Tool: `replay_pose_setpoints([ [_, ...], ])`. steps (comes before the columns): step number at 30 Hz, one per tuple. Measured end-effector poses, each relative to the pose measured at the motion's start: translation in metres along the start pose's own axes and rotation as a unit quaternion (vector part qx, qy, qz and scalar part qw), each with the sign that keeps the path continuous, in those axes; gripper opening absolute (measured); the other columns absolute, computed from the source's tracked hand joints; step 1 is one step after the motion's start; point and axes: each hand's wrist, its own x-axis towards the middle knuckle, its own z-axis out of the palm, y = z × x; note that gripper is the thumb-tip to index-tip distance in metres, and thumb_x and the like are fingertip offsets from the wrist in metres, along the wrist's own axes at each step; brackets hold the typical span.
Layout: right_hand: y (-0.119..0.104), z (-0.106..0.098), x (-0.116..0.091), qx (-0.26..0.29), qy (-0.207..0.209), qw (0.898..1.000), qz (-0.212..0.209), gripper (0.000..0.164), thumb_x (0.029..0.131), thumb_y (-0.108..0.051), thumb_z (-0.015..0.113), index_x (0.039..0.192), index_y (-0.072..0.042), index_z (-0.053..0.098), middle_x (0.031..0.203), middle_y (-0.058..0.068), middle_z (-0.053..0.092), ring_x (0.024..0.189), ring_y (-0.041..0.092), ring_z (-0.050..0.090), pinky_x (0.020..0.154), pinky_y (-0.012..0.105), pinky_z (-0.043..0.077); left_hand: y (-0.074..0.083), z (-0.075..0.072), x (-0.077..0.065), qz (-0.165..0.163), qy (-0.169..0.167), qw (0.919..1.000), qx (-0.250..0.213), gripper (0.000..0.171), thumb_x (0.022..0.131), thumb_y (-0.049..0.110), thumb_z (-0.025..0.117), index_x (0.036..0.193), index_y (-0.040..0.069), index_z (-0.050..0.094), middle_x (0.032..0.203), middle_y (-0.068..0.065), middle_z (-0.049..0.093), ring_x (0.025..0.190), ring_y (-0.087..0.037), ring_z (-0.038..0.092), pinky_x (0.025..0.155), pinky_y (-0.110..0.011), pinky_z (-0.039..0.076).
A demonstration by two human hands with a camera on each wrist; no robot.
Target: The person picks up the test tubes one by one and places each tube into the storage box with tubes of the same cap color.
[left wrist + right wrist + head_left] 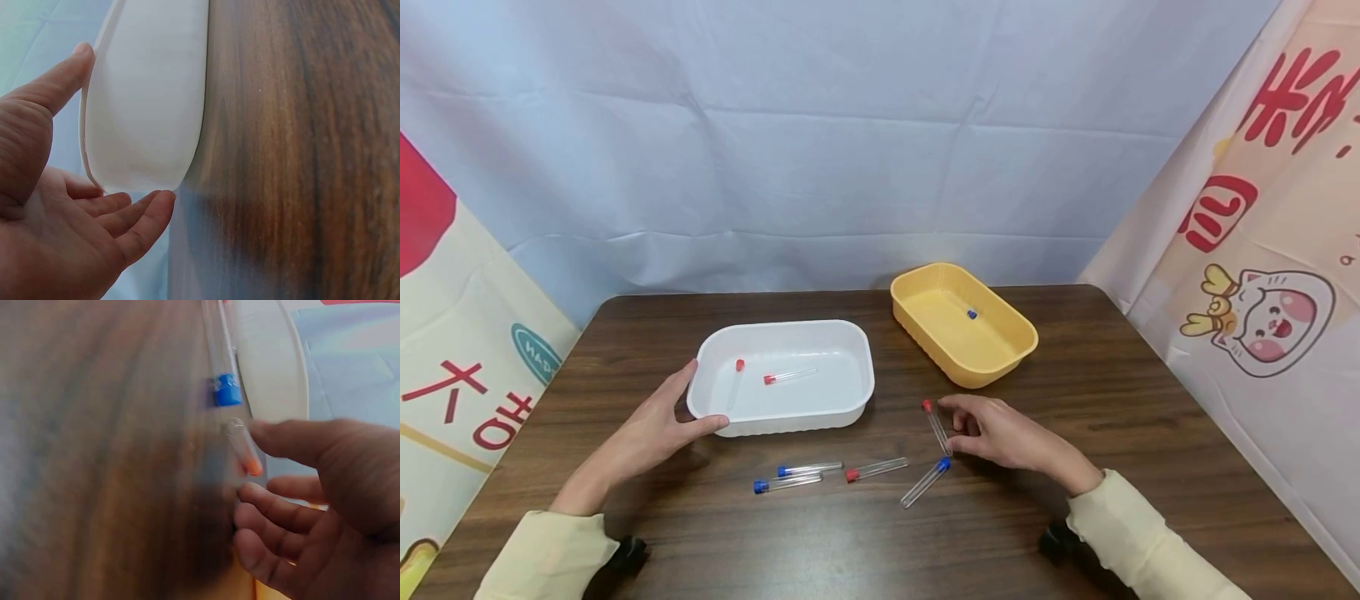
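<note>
My left hand (658,421) rests against the left end of a white plastic tray (790,423), thumb on its near rim and fingertips along its end wall. To the right, my right hand (1000,433) reaches over a red-capped test tube (936,427), thumb and forefinger spread close beside it. In the right wrist view this tube (240,440) lies by the thumb tip, with a gap to the other fingers. A blue-capped test tube (927,482) lies just below it, cap toward the hand. Inside the white tray are two red-capped test tubes (790,377).
A yellow tray (925,337) stands at the back right, a blue-capped tube (972,313) inside. Between the hands lie a red-capped tube (877,470) and two blue-capped tubes (788,482) on the dark wooden table (850,550). A pale curtain (820,183) hangs behind.
</note>
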Motion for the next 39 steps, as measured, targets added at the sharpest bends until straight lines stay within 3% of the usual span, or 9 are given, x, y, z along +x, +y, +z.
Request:
replay_pose_setpoints([
  [4, 0.003, -0.007, 0.001, -0.009, -0.034, 0.999, -0.018, 0.062, 0.091, -0.019, 0.082, 0.142, 0.003, 0.054, 0.098, 0.001, 0.060, 0.077, 0.012, 0.057, 0.068, 0.025, 0.050, 0.000, 0.000, 0.000, 0.001, 0.000, 1.0000, 0.001, 0.111, 0.091, 0.048, 0.078, 0.164, -0.002, 0.010, 0.162, -0.030, 0.025, 0.140, -0.043, 0.035, 0.108, -0.064, 0.035],
  [9, 0.004, -0.013, 0.005, 0.002, -0.062, 0.998, -0.005, 0.075, 0.085, -0.021, 0.087, 0.146, 0.003, 0.049, 0.102, 0.004, 0.058, 0.081, 0.017, 0.056, 0.070, 0.026, 0.049, 0.001, 0.000, -0.001, -0.002, -0.002, 1.0000, -0.001, 0.112, 0.091, 0.048, 0.078, 0.163, -0.003, 0.010, 0.162, -0.031, 0.023, 0.140, -0.043, 0.035, 0.108, -0.063, 0.035],
  [17, 0.005, -0.013, 0.012, -0.001, -0.076, 0.997, 0.012, 0.088, 0.080, -0.027, 0.092, 0.149, 0.002, 0.046, 0.102, 0.004, 0.057, 0.076, 0.012, 0.051, 0.066, 0.026, 0.046, 0.001, 0.000, 0.000, -0.002, 0.000, 1.0000, 0.003, 0.112, 0.091, 0.048, 0.078, 0.163, -0.004, 0.011, 0.162, -0.031, 0.025, 0.137, -0.043, 0.038, 0.107, -0.063, 0.037],
  [32, 0.008, -0.014, 0.020, -0.026, -0.088, 0.996, -0.004, 0.093, 0.074, -0.028, 0.095, 0.150, -0.002, 0.048, 0.094, 0.002, 0.055, 0.068, 0.007, 0.046, 0.062, 0.026, 0.042, 0.001, 0.000, -0.002, -0.013, -0.002, 0.9999, 0.009, 0.114, 0.090, 0.051, 0.078, 0.162, -0.005, 0.011, 0.161, -0.032, 0.025, 0.136, -0.045, 0.038, 0.108, -0.067, 0.037],
  [39, 0.006, -0.013, 0.021, -0.049, -0.087, 0.995, -0.002, 0.093, 0.075, -0.033, 0.095, 0.149, -0.003, 0.049, 0.094, 0.000, 0.054, 0.076, 0.010, 0.047, 0.065, 0.026, 0.042, 0.002, 0.000, -0.002, -0.008, -0.001, 0.9999, 0.009, 0.113, 0.090, 0.050, 0.078, 0.162, -0.006, 0.011, 0.161, -0.032, 0.025, 0.135, -0.044, 0.039, 0.108, -0.065, 0.038],
])
